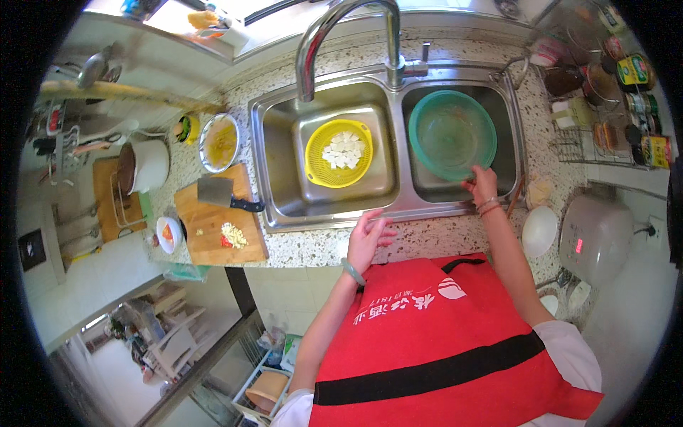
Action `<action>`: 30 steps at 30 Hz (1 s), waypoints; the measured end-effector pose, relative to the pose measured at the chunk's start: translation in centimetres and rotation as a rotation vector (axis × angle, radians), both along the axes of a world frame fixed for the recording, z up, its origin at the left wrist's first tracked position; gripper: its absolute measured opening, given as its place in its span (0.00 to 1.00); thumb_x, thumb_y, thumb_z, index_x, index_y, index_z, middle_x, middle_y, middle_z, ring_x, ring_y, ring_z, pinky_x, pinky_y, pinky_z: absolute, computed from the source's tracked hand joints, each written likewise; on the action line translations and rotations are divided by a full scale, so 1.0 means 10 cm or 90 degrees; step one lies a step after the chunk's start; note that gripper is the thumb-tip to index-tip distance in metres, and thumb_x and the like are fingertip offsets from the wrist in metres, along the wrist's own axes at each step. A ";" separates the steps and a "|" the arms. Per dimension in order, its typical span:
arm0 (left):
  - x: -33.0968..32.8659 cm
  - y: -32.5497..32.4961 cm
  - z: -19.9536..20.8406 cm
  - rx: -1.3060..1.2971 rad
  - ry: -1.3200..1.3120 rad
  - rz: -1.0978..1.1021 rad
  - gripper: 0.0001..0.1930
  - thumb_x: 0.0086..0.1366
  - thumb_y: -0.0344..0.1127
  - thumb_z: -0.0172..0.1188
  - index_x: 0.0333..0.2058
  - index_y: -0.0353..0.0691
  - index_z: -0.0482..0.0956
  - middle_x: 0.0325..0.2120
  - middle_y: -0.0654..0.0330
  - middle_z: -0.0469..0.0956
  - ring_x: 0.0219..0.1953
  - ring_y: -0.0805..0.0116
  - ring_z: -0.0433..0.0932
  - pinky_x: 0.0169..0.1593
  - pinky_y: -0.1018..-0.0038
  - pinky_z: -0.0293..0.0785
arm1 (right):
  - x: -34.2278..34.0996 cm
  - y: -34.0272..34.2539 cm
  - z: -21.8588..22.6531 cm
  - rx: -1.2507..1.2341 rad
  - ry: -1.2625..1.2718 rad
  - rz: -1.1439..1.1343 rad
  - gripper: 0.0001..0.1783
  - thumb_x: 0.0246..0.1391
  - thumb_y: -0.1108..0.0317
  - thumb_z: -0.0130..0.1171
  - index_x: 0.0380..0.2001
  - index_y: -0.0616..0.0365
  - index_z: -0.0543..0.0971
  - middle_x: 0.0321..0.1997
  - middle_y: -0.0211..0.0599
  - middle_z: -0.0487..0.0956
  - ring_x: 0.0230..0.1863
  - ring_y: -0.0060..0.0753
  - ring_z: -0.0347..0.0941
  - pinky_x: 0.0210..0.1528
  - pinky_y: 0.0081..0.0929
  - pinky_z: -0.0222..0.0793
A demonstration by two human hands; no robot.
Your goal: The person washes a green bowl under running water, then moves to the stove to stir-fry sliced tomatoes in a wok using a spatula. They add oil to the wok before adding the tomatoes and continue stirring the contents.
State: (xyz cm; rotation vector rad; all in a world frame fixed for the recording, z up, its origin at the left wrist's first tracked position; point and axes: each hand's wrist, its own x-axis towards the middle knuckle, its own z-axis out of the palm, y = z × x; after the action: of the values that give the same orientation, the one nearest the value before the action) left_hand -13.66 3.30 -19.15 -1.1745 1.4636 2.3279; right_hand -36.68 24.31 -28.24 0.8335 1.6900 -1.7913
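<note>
Right hand [484, 188] at round plastic basin [452, 134]

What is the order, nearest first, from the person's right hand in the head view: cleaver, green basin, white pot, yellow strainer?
1. Green basin: in the right sink bowl, with the right hand at its rim.
2. Yellow strainer: in the left sink bowl.
3. Cleaver: on the wooden board at left.
4. White pot: farther left, past the cleaver.
</note>
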 end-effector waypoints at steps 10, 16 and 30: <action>-0.54 -0.46 0.38 0.031 0.057 -0.004 0.29 0.62 0.39 0.57 0.57 0.37 0.55 0.47 0.49 0.70 0.38 0.57 0.79 0.28 0.69 0.82 | 0.73 -0.55 1.12 -0.095 0.084 0.224 0.21 0.57 0.63 0.54 0.50 0.63 0.67 0.44 0.37 0.75 0.35 0.30 0.76 0.23 0.26 0.77; -0.09 -1.14 0.37 0.002 0.033 0.096 0.20 0.60 0.29 0.46 0.52 0.35 0.63 0.45 0.53 0.73 0.38 0.61 0.79 0.28 0.68 0.82 | 0.83 -1.26 0.79 -0.316 -0.048 0.177 0.30 0.58 0.50 0.52 0.51 0.67 0.67 0.45 0.43 0.75 0.42 0.34 0.74 0.39 0.33 0.75; 0.42 -1.91 0.61 0.003 0.021 0.358 0.24 0.61 0.30 0.48 0.57 0.41 0.59 0.51 0.52 0.70 0.45 0.62 0.76 0.33 0.69 0.81 | 0.83 -2.51 -1.43 0.086 -0.077 0.423 0.15 0.49 0.66 0.57 0.39 0.60 0.76 0.19 0.35 0.77 0.11 0.27 0.71 0.09 0.26 0.63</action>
State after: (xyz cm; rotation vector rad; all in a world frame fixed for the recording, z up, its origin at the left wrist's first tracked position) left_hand -9.48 -15.77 -13.00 -1.7372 1.2525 2.6954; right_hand -28.37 -0.80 -42.58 0.3510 1.7489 -1.1629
